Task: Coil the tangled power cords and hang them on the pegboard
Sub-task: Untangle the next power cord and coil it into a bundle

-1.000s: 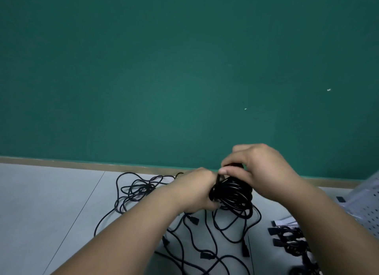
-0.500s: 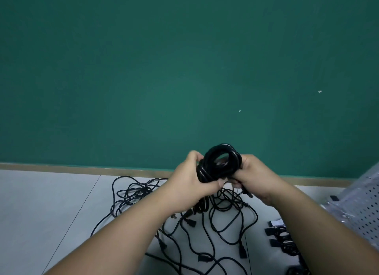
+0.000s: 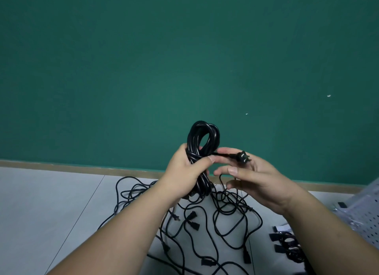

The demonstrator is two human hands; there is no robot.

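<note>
Left hand (image 3: 183, 173) grips coiled cord (image 3: 202, 136); right hand (image 3: 261, 183), fingers loosely spread, apparently cradles its plug (image 3: 243, 157) above tangled cords (image 3: 223, 201).

Mid-frame, my left hand (image 3: 182, 172) grips the coiled cord (image 3: 203, 135); my right hand (image 3: 258, 178) beside it, fingers loosely spread.

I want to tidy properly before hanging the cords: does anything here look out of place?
Yes. The pile of cords on the floor is one tangled heap, and the plug sticks out loose from the coil in the left hand.
</note>
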